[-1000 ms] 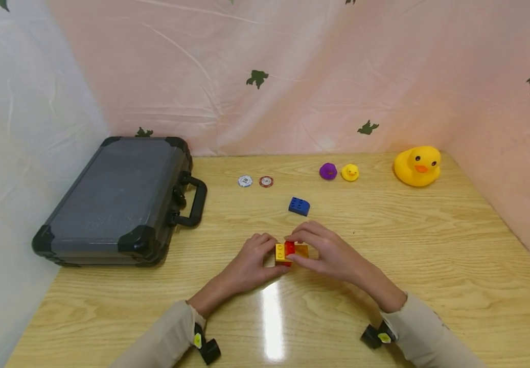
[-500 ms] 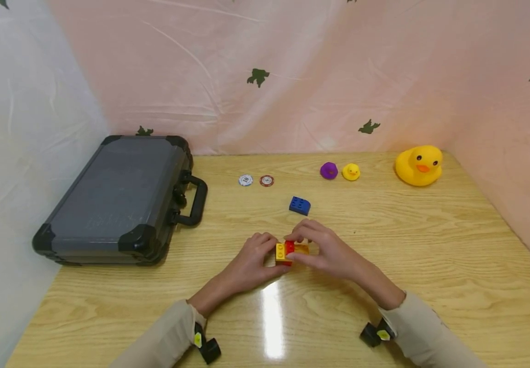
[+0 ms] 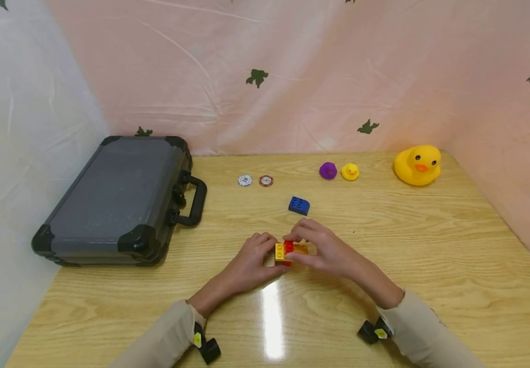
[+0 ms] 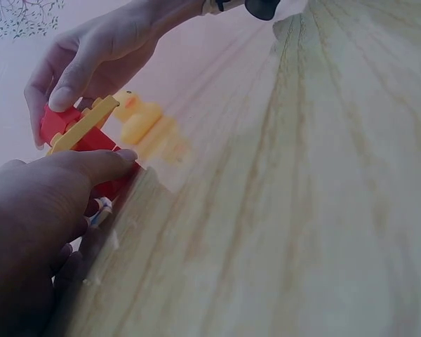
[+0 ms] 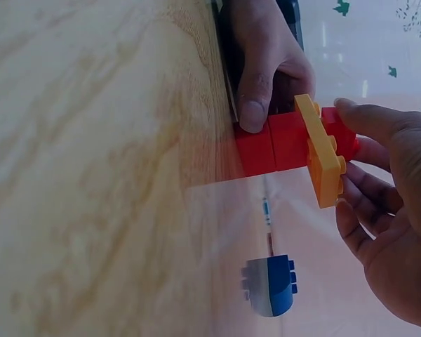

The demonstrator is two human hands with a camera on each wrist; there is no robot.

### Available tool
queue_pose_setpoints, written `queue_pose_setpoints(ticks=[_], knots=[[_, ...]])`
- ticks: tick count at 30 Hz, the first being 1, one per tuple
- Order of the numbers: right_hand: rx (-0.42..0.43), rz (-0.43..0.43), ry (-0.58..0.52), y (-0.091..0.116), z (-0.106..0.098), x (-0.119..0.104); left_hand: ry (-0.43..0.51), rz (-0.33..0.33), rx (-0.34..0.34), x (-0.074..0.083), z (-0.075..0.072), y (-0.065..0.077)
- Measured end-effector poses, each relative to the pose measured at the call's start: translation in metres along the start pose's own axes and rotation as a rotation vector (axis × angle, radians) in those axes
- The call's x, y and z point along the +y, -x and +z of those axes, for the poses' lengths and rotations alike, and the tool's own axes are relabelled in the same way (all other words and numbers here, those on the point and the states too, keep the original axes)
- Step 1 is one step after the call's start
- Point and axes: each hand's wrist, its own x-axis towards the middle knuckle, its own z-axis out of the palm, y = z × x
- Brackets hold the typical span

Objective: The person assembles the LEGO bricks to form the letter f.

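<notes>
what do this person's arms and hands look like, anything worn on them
The left hand and right hand are bare, ungloved. Both sleeves are beige and long, stopping short of the hands. At each cuff sits a small boxy black camera with a yellow patch.

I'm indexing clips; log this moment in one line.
left hand: grips base of toy-brick stack | right hand: pinches top red brick | blue curved brick: on table, beyond hands

On my left I see a grey case [image 3: 113, 189], its black handle [image 3: 198, 202] facing right; along the far side, left to right, a white chip [image 3: 245, 180], a red chip [image 3: 266, 180], a purple duck [image 3: 328, 170], a small yellow duck [image 3: 350, 172] and a large yellow duck [image 3: 414, 168]; behind them, pink cloth [image 3: 310, 97].
</notes>
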Motion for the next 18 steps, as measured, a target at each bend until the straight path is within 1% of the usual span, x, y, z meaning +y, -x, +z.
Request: queue_pose_setpoints(ticks=[5,18], knots=[[-0.002,-0.012,0.013,-0.0004,-0.0006,-0.0008,0.0,-0.002,-0.004,0.0001,0.0,-0.0002],[-0.016,-0.032,0.005,-0.0024,-0.002,0.001,0.001,0.005,-0.001,-0.0006,-0.0003,-0.0008]])
